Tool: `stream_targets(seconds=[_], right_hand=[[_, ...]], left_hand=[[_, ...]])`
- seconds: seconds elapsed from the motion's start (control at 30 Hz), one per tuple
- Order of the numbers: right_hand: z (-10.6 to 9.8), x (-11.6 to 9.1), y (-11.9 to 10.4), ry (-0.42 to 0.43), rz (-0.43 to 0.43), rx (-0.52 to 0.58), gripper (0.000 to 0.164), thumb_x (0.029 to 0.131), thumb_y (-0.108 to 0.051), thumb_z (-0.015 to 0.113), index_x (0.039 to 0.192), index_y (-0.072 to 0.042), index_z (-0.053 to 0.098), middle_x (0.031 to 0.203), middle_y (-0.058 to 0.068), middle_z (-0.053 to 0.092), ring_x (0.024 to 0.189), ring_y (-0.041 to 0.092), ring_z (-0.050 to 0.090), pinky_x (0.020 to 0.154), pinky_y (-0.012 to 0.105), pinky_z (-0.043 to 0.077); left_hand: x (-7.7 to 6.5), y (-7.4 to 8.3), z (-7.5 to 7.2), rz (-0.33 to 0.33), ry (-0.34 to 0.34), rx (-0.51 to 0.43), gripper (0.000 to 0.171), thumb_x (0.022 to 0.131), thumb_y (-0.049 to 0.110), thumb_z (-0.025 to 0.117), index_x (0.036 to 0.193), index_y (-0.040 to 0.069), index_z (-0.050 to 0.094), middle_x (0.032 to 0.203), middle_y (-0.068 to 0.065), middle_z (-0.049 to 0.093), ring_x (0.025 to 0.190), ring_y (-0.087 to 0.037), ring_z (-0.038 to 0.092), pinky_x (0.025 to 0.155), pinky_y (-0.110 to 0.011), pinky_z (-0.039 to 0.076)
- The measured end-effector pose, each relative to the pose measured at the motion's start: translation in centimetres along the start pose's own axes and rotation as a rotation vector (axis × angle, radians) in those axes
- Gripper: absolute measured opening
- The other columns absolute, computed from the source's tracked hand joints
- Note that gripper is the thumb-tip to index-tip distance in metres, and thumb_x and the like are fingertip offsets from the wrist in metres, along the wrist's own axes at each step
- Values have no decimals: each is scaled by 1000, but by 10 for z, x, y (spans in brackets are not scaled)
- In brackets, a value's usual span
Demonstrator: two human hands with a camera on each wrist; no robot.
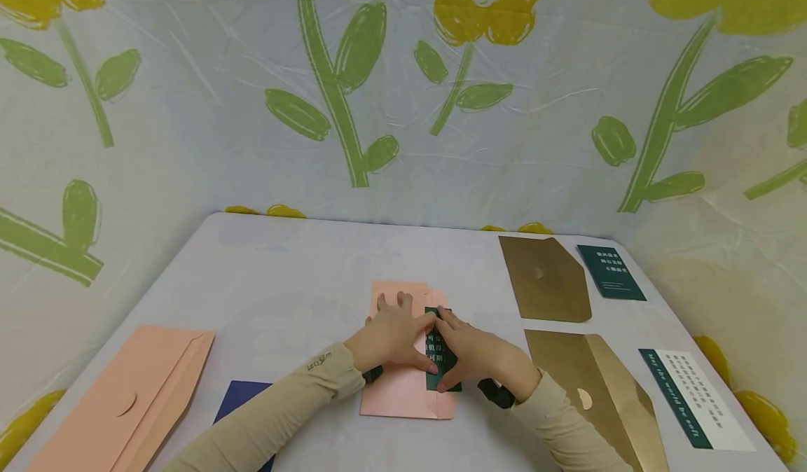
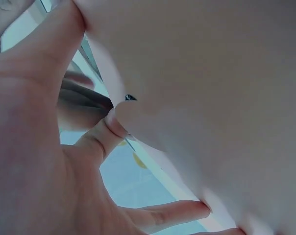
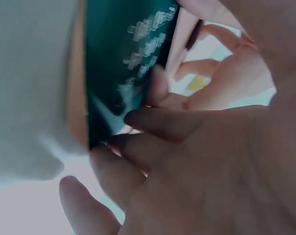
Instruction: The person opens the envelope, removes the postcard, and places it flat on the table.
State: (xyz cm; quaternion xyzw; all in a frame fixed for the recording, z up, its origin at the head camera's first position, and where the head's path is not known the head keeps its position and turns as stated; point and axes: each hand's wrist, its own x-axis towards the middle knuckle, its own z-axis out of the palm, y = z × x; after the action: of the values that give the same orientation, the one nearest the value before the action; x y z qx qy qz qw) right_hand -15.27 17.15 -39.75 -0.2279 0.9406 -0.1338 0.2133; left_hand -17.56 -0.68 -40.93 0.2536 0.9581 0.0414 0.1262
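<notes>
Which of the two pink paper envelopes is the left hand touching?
The central pink paper envelope, under the left hand; the other envelope lies apart at far left.

White table [image 1: 302, 262] enclosed by flower-printed cloth [image 1: 214, 115]
Beyond the grip, pale, creased cloth rises behind the table's far edge, bearing yellow flowers [image 1: 520, 20] and green stems [image 1: 334, 87]; more stands left and right of the grip. Light is soft.
</notes>
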Motion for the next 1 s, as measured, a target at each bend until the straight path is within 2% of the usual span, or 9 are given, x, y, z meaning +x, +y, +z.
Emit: stream_targets(seconds=[0.23, 0.37, 0.5, 0.67, 0.87, 1.0], right_hand=[[-1, 2, 2, -12, -10, 1, 110, 72, -39, 90, 156, -3, 28, 163, 19, 13, 149, 32, 18, 115, 54, 25], [-3, 1, 2, -11, 19, -31, 109, 69, -38, 91, 153, 1, 33, 163, 19, 16, 149, 32, 20, 114, 54, 26], [-5, -1, 3, -13, 57, -66, 110, 66, -39, 93, 150, 3, 37, 162, 19, 18, 148, 31, 23, 113, 54, 29], [-8, -3, 3, -6, 74, -94, 111, 64, -40, 94, 150, 2, 38, 161, 20, 22, 145, 35, 29, 112, 55, 31], [-7, -2, 2, -10, 60, -30, 117, 66, -43, 92, 157, -9, 28, 163, 19, 16, 141, 46, 33, 104, 59, 39], [-6, -2, 1, -24, 54, -36, 116, 66, -42, 92, 157, -11, 29, 163, 19, 14, 145, 40, 28, 109, 58, 33]], left_hand=[[-2, 1, -2, -8, -8, -18, 87, 70, 77, 70, 144, 39, 46, 151, -26, 30, 131, -66, 29, 75, -61, 54], [1, -1, -1, -4, 1, 5, 77, 68, 78, 69, 130, 35, 53, 148, -25, 32, 129, -65, 33, 71, -59, 55], [4, -2, 1, 7, 11, 22, 67, 68, 79, 69, 115, 34, 55, 145, -25, 35, 126, -65, 37, 67, -58, 56], [4, -2, 2, 11, 17, 11, 67, 68, 78, 70, 115, 34, 54, 144, -26, 36, 124, -65, 39, 66, -59, 56], [3, -2, 2, -3, 2, -33, 72, 69, 76, 71, 126, 36, 54, 148, -25, 32, 129, -67, 30, 72, -62, 54], [3, -2, 2, -3, 2, -22, 76, 68, 77, 71, 129, 36, 53, 148, -25, 32, 129, -66, 32, 73, -62, 54]])
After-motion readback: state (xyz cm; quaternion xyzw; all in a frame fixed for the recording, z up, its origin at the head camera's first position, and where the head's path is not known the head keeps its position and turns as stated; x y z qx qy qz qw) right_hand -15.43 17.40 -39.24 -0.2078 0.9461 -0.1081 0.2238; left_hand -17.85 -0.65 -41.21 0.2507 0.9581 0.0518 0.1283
